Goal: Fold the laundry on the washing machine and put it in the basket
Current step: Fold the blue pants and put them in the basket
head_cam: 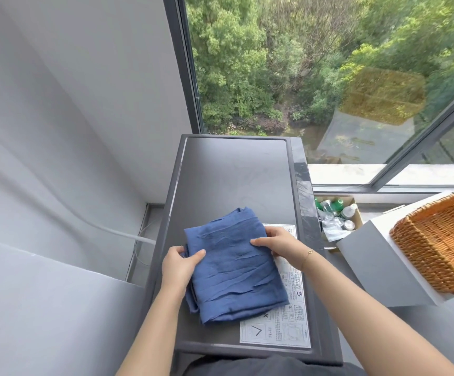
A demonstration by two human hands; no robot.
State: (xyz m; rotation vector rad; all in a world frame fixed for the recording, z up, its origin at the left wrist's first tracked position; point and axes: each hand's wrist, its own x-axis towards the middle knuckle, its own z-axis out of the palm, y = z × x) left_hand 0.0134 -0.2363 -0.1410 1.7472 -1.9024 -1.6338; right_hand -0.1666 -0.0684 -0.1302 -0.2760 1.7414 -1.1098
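A blue cloth [234, 270], folded into a creased rectangle, lies on the near half of the grey washing machine top [234, 172]. My left hand [178, 267] grips its left edge, thumb on top and fingers tucked under. My right hand [277, 246] grips its right edge the same way, thumb lying across the top of the fabric. The woven orange basket [443, 240] stands to the right on a white box [377, 267], apart from the machine; the part of its inside that I can see holds nothing.
A white instruction sticker [285, 329] covers the machine's near right corner. A cardboard box of bottles [337, 215] sits on the floor between machine and white box. A large window runs behind, a grey wall with a white hose [128, 234] on the left.
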